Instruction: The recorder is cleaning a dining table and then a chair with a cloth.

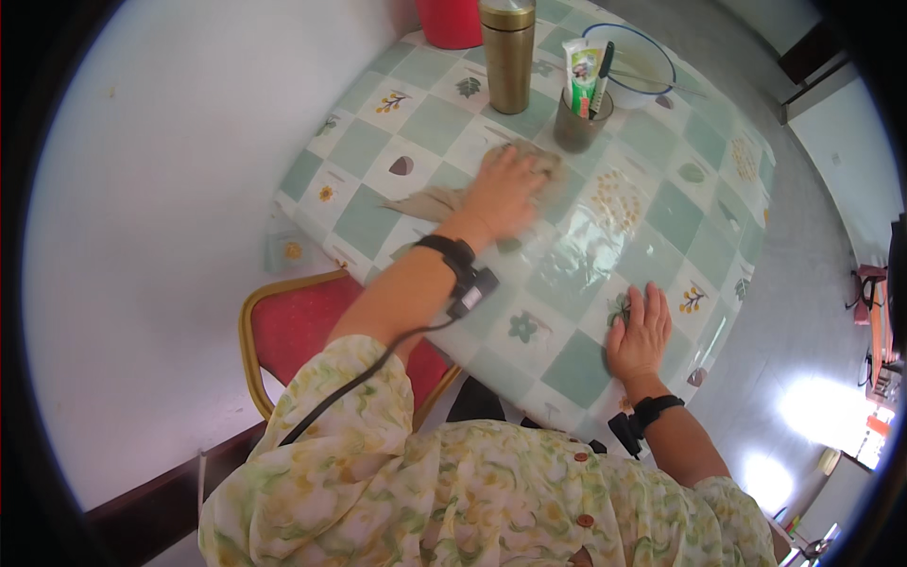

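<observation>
A crumpled beige cloth (434, 204) lies on the checked plastic tablecloth (563, 273). My left hand (502, 191) presses down on it palm first, with the fingers slightly blurred; cloth shows past the fingertips and to the left of the wrist. Nearer the right front edge of the table, my right hand (640, 337) rests flat on the tablecloth, holding nothing. Just beyond the cloth stands a dark translucent cup (577, 133) with a black-handled knife (604, 71) and a green-and-white plastic packet (582, 71) upright in it.
A gold-brown tumbler (509, 67) stands behind the cloth, beside a red container (449, 21). A blue-rimmed white bowl (641, 60) with a thin utensil across it is at the back right. A red padded chair (301, 329) stands at the left edge, near the white wall (156, 184).
</observation>
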The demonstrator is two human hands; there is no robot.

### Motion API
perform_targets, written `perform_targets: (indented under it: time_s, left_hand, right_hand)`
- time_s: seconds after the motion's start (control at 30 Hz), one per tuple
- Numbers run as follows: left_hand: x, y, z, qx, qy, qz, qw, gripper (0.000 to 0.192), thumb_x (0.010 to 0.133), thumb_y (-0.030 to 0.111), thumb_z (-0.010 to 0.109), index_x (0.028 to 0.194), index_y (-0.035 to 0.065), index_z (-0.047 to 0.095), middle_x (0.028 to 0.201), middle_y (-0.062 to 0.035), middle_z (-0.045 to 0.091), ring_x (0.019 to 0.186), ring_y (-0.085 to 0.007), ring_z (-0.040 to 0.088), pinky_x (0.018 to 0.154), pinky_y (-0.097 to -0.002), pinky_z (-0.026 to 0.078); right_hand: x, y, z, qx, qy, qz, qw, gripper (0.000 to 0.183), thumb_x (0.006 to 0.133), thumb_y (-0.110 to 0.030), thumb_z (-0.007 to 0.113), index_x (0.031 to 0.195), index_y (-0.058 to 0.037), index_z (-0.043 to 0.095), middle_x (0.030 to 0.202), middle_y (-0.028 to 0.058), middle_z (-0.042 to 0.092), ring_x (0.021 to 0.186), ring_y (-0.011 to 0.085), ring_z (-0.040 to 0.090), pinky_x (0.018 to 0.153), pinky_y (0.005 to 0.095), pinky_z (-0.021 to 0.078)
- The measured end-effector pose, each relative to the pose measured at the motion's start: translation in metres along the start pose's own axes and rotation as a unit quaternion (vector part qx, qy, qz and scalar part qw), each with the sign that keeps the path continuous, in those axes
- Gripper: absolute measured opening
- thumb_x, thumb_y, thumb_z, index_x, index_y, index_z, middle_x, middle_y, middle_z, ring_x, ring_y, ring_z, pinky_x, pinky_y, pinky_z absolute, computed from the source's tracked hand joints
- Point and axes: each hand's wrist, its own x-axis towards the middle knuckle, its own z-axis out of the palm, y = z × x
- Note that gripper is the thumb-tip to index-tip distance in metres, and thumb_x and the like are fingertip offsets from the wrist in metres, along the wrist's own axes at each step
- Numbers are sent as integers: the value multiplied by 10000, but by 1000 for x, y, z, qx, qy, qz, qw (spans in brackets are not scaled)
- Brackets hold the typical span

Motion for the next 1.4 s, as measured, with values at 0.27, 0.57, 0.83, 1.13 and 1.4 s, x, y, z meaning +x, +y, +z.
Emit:
perform_targets:
  time_s: [0.27, 0.57, 0.83, 1.13, 1.4]
  left_hand:
    - [-64, 124, -5, -86, -76, 67, 991, 448, 683, 135, 541, 1130, 142, 520, 1295, -117, 384, 1246, -342, 268, 1010, -496, 206]
    - [-171, -2, -26, 149, 86, -129, 977, 476, 730, 195, 487, 1184, 52, 473, 1174, -159, 464, 1097, -345, 408, 973, -475, 254]
    - [-88, 203, 4, 20, -14, 57, 998, 463, 713, 128, 493, 1165, 29, 475, 1192, -196, 444, 1119, -374, 383, 959, -481, 281]
    - [-110, 309, 33, -96, -112, 206, 968, 493, 677, 73, 535, 1167, 89, 481, 1254, -142, 404, 1218, -382, 289, 993, -467, 263]
    - [-31, 173, 34, 65, -25, 39, 997, 460, 760, 161, 510, 1194, 25, 442, 1198, -211, 430, 1176, -354, 342, 1035, -465, 183]
  right_hand:
    - [3, -7, 4, 44, 15, 10, 999, 474, 774, -234, 501, 1226, -112, 434, 1326, 157, 331, 1260, 322, 249, 1033, 441, 174]
    - [-38, 75, -49, 73, 56, 32, 995, 446, 768, -198, 550, 1193, -91, 465, 1276, 169, 389, 1215, 321, 326, 995, 415, 278]
    - [-268, 208, -69, 144, 89, 289, 942, 440, 767, -48, 529, 1199, -42, 444, 1248, 192, 399, 1169, 343, 377, 971, 392, 322]
    - [-390, 244, -49, 108, -41, 360, 926, 399, 741, -68, 552, 1131, -24, 477, 1144, 201, 474, 1101, 356, 423, 935, 409, 351]
    - [-477, 207, -41, 180, -190, 488, 833, 316, 695, -154, 555, 970, -2, 588, 885, 201, 609, 854, 349, 577, 763, 399, 458]
